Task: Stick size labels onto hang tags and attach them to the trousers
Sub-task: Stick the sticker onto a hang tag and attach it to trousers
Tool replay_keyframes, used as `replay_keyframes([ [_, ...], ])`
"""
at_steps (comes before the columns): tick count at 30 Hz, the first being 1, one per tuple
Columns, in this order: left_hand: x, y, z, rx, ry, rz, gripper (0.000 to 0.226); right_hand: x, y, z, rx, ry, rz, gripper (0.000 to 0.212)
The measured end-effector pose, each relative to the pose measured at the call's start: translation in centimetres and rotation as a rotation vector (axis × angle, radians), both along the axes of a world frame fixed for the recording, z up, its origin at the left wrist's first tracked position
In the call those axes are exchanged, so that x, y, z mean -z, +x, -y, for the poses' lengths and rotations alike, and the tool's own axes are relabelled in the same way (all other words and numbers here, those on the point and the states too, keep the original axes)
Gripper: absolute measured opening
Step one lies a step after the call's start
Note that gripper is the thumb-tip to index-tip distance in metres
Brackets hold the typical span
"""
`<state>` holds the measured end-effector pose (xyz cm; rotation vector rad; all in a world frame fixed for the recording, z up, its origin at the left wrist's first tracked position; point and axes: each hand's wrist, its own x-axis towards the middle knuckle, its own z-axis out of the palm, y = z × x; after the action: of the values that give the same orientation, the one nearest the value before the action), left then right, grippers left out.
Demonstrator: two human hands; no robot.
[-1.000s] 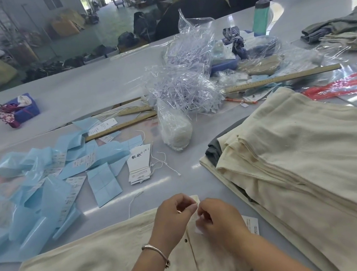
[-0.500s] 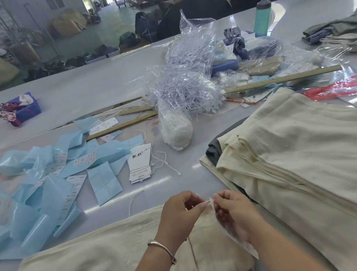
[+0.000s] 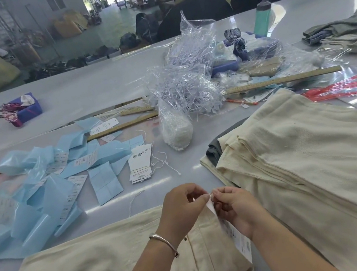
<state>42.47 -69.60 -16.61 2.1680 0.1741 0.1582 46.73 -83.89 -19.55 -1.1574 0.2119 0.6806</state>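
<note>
Cream trousers (image 3: pixel 95 266) lie flat at the table's near edge. Above their waistband my left hand (image 3: pixel 183 208) and my right hand (image 3: pixel 236 207) meet fingertip to fingertip. Both pinch the top end of a white hang tag (image 3: pixel 237 235), which hangs down edge-on past my right palm with printed text showing. A small stack of white hang tags (image 3: pixel 140 163) with loose strings lies further back, beside pale blue label backing strips (image 3: pixel 43 191).
A pile of folded cream trousers (image 3: pixel 309 162) fills the right side. A heap of clear plastic tag fasteners (image 3: pixel 186 83), wooden rulers (image 3: pixel 280 80), a green bottle (image 3: pixel 262 16) and a blue tissue pack (image 3: pixel 24 108) sit further back.
The tag, lying on the waistband a second ago, has been lifted and now hangs from both hands' fingertips. Both hands rose slightly.
</note>
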Motion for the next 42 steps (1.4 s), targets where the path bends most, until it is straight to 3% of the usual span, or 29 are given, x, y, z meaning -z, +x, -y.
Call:
replay_keyframes([
  [3,-0.5,0.0,-0.2,0.021,0.106,-0.041,0.017,0.2,0.1,0.1,-0.017,-0.014,-0.045,0.013],
  [8,-1.1,-0.2,0.4,0.078,0.158,0.053,0.011,-0.4,0.2,0.0,-0.074,0.013,-0.089,0.011],
  [13,-0.9,0.0,0.5,0.031,0.288,-0.017,0.008,-0.9,0.4,0.4,-0.096,0.031,-0.146,0.011],
  [19,-0.5,-0.3,0.6,0.011,0.135,0.012,0.013,-0.8,0.2,0.4,-0.077,0.087,-0.21,0.029],
  [25,0.3,-0.3,0.8,-0.016,0.083,0.016,0.016,-0.9,0.2,0.4,-0.077,0.088,-0.249,0.015],
  [32,0.9,-0.3,1.2,-0.064,0.079,0.04,0.011,-0.9,-0.1,0.3,-0.02,0.068,-0.248,0.019],
  [37,1.5,-0.6,1.9,-0.135,0.05,0.058,0.011,-0.9,-0.8,-0.5,0.122,0.007,-0.174,0.009],
  [42,2.4,-0.5,1.4,-0.12,-0.115,0.058,0.018,-1.1,-1.7,-1.2,0.218,-0.086,-0.076,0.007],
])
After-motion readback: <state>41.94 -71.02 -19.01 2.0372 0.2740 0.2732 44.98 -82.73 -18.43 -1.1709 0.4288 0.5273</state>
